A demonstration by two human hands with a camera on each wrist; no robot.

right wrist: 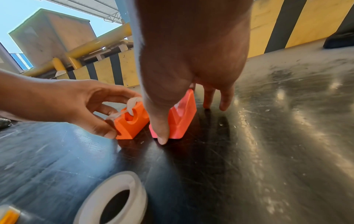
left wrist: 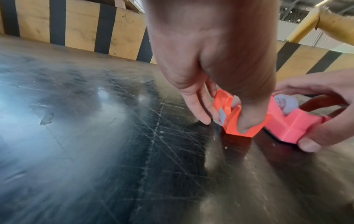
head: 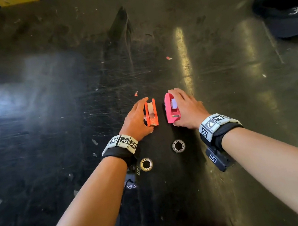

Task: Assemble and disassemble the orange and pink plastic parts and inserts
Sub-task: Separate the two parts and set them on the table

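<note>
The orange part (head: pixel 151 112) stands on the dark scratched floor with a whitish insert (head: pixel 150 107) in its slot. My left hand (head: pixel 145 115) grips it, thumb on the near end (left wrist: pixel 247 121) and fingers along the far side. Just to its right stands the pink part (head: pixel 169 110), apart from the orange one, with a lilac insert (head: pixel 174 103) seated in it. My right hand (head: pixel 179 106) grips the pink part (right wrist: pixel 182 118), thumb at its near corner and fingers over the top. In the right wrist view the orange part (right wrist: pixel 132 122) shows its round side hole.
Two tape rolls (head: pixel 146 164) (head: pixel 178 145) lie flat on the floor near my wrists. A dark cap (head: pixel 283 11) lies far right. Small scraps (head: pixel 168 58) dot the floor. A yellow and black striped barrier (left wrist: pixel 76 30) bounds the far side.
</note>
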